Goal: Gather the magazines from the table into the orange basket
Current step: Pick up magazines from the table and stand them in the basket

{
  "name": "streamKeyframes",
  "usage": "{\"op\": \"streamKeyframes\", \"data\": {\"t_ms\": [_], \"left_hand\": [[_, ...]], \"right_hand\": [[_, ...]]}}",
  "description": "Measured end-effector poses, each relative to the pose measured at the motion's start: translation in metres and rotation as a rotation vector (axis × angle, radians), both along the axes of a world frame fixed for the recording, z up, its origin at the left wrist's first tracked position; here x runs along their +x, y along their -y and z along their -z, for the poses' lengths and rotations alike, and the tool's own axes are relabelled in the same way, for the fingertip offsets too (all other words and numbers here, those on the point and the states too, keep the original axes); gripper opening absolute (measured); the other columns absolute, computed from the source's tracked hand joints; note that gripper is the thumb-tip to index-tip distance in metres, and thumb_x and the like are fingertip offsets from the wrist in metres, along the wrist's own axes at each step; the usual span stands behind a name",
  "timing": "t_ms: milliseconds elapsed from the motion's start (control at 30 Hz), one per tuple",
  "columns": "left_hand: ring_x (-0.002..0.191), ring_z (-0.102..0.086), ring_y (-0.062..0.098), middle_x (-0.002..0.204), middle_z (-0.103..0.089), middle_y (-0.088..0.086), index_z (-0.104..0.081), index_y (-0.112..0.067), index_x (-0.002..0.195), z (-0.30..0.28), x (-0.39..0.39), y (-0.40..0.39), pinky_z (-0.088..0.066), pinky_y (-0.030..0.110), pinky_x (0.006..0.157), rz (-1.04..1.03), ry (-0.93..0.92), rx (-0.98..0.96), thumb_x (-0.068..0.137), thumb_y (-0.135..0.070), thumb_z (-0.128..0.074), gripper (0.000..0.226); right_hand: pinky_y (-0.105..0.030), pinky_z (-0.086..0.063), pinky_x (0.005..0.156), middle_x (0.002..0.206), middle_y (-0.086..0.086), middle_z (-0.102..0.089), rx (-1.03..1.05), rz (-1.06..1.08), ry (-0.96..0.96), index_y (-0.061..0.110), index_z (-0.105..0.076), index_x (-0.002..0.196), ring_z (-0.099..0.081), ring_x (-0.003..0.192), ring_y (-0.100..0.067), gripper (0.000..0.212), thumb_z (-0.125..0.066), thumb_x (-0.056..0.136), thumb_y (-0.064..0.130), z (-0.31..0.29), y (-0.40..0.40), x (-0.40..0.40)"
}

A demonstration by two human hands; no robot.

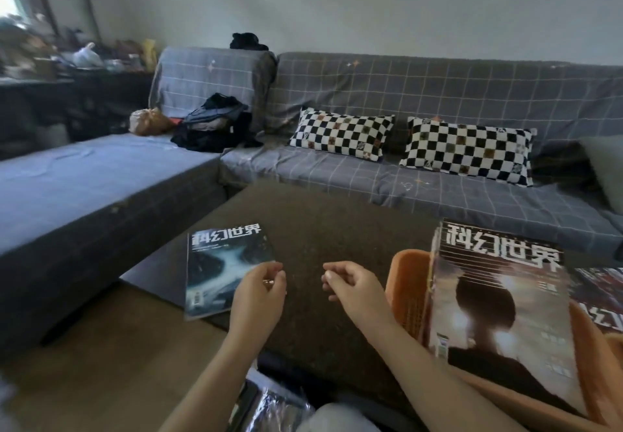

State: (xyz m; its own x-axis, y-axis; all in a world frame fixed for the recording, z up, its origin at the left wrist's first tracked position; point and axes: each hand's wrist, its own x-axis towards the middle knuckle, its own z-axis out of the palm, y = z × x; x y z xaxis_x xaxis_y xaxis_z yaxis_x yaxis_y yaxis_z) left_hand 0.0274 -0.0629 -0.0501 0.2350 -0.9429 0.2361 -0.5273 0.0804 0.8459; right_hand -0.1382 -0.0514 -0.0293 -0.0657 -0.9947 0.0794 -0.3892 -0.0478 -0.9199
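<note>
Two checkered cushions [342, 132] lean on the back of a grey grid-patterned sofa [438, 94] beyond the far edge of the brown tabletop [320, 222]. Orange basket [409, 290] sits at the tabletop's right edge; a stack of magazines [499, 303] stands tilted in it, title upside down to the camera. Another magazine [600, 296] lies flat just right of the basket, partly cut off. Blue-covered magazine [219, 269] lies at the left edge, its near corner overhanging. Left hand [258, 296] has curled fingers pinching that magazine's right edge. Right hand [350, 285] hovers mid-tabletop, fingers loosely curled, grasping nothing, apart from the basket.
</note>
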Motion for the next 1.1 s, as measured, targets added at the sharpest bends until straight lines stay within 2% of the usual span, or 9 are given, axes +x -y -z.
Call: {"op": "streamKeyframes", "data": {"t_ms": [133, 300, 400, 500, 667, 767, 900, 1000, 1100], "left_hand": [[0.095, -0.062, 0.017, 0.107, -0.069, 0.004, -0.067, -0.015, 0.114, 0.026, 0.046, 0.01, -0.05, 0.035, 0.085, -0.089, 0.035, 0.103, 0.094, -0.027, -0.056, 0.026], [0.126, -0.046, 0.027, 0.135, -0.056, 0.008, -0.063, -0.019, 0.125, 0.054, 0.099, 0.021, -0.033, 0.045, 0.106, -0.283, 0.304, 0.223, 0.095, -0.038, -0.052, 0.038], [0.134, -0.034, 0.031, 0.147, -0.042, 0.012, -0.058, -0.016, 0.13, 0.064, 0.113, 0.028, -0.03, 0.048, 0.109, -0.271, 0.249, 0.311, 0.095, -0.039, -0.053, 0.042], [0.131, -0.033, 0.034, 0.144, -0.042, 0.013, -0.048, -0.018, 0.139, 0.067, 0.119, 0.037, -0.034, 0.046, 0.105, -0.311, 0.156, 0.288, 0.092, -0.032, -0.061, 0.051], [0.107, -0.059, 0.02, 0.134, -0.055, 0.007, -0.033, -0.015, 0.147, 0.056, 0.128, 0.045, -0.052, 0.035, 0.088, -0.244, -0.146, 0.322, 0.08, -0.019, -0.077, 0.081], [0.091, -0.068, 0.022, 0.123, -0.061, 0.011, -0.033, -0.01, 0.142, 0.049, 0.125, 0.039, -0.06, 0.033, 0.065, -0.233, -0.357, 0.35, 0.077, -0.015, -0.079, 0.081], [0.081, -0.073, 0.027, 0.112, -0.064, 0.018, -0.048, -0.005, 0.121, 0.039, 0.118, 0.019, -0.058, 0.029, 0.054, -0.035, -0.747, 0.486, 0.085, -0.003, -0.068, 0.041], [0.073, -0.074, 0.027, 0.105, -0.066, 0.018, -0.049, -0.008, 0.115, 0.032, 0.107, -0.003, -0.058, 0.03, 0.053, 0.077, -0.803, 0.447, 0.091, 0.001, -0.058, 0.028], [0.071, -0.074, 0.024, 0.104, -0.066, 0.015, -0.051, -0.014, 0.116, 0.02, 0.101, -0.022, -0.057, 0.028, 0.05, 0.156, -0.805, 0.354, 0.091, 0.0, -0.057, 0.029]], "right_hand": [[-0.03, -0.055, 0.082, 0.095, 0.005, -0.066, 0.125, -0.035, -0.045, 0.021, -0.062, 0.111, -0.063, 0.088, -0.008, 0.021, -0.056, 0.091, 0.023, 0.022, 0.032, 0.042], [-0.024, -0.042, 0.09, 0.127, -0.001, -0.057, 0.312, -0.146, -0.13, 0.018, -0.052, 0.131, -0.053, 0.113, -0.013, 0.043, -0.059, 0.089, 0.029, 0.048, 0.054, 0.081], [-0.026, -0.039, 0.094, 0.137, -0.003, -0.05, 0.381, -0.179, -0.131, 0.017, -0.043, 0.138, -0.048, 0.123, -0.017, 0.052, -0.058, 0.09, 0.029, 0.055, 0.061, 0.091], [-0.028, -0.04, 0.097, 0.138, -0.006, -0.049, 0.387, -0.179, -0.16, 0.016, -0.041, 0.14, -0.048, 0.123, -0.019, 0.053, -0.058, 0.09, 0.026, 0.059, 0.067, 0.093], [-0.03, -0.035, 0.103, 0.146, -0.006, -0.04, 0.39, -0.173, -0.207, 0.013, -0.035, 0.143, -0.041, 0.131, -0.02, 0.059, -0.057, 0.09, 0.024, 0.059, 0.069, 0.09], [-0.03, -0.037, 0.101, 0.144, -0.008, -0.042, 0.412, -0.129, -0.18, 0.012, -0.036, 0.142, -0.043, 0.129, -0.021, 0.059, -0.059, 0.089, 0.026, 0.058, 0.064, 0.084], [-0.032, -0.041, 0.096, 0.137, -0.011, -0.047, 0.474, -0.056, -0.177, 0.008, -0.048, 0.134, -0.051, 0.117, -0.023, 0.053, -0.059, 0.088, 0.033, 0.059, 0.053, 0.071], [-0.033, -0.046, 0.086, 0.11, -0.009, -0.062, 0.513, -0.03, -0.122, 0.004, -0.062, 0.113, -0.055, 0.086, -0.016, 0.036, -0.06, 0.088, 0.031, 0.059, 0.04, 0.059], [-0.035, -0.048, 0.089, 0.109, -0.011, -0.058, 0.595, -0.008, 0.032, 0.0, -0.055, 0.119, -0.055, 0.095, -0.022, 0.047, -0.065, 0.086, 0.032, 0.053, 0.026, 0.048]]}}
